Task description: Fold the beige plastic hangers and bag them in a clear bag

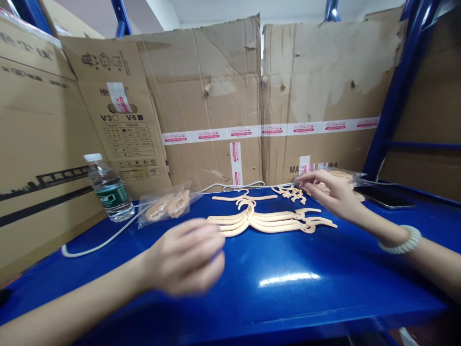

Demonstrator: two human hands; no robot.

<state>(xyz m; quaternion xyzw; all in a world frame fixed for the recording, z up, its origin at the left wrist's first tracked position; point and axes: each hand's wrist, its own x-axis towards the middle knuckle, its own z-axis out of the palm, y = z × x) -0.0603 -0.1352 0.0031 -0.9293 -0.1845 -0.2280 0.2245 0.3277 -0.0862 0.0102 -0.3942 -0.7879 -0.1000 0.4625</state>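
My left hand (192,257) hovers over the near left part of the blue shelf, blurred, its fingers curled in; whatever they may hold is hidden. Just beyond it lie several beige clothes hangers (234,226) in an overlapping row, hooks away from me. Two curved beige arm pieces (317,225) stick out from their right ends. Another hanger (259,197) lies farther back. My right hand (333,192), with a pale beaded bracelet on its wrist, reaches to the back right. Its fingers are stretched out and apart, beside a pile of small beige hook pieces (290,193).
A clear bag of beige parts (169,205) lies at left, near a water bottle (111,192). At back right are another bag of parts (342,177) and a phone (385,197). A white cable (97,250) crosses the shelf. Cardboard sheets (212,101) wall the back.
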